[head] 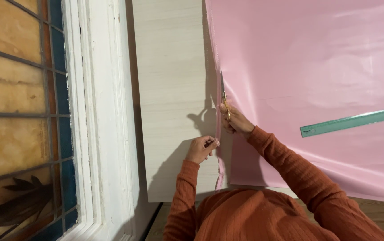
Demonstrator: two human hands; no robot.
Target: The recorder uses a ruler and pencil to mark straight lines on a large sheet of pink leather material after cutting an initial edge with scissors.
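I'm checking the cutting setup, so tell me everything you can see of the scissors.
The scissors are slim, with grey metal blades and gold-coloured handles. They lie along the left edge of the pink fabric, tips pointing away from the person, over the pale wooden table. The right hand grips the handles and hides most of them. The left hand pinches the narrow fabric strip nearer the body. Whether the blades are open is unclear.

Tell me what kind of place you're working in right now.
Probably a home sewing or craft corner: pink fabric spread on a pale table, scissors and green ruler, beside a white-framed stained-glass window.
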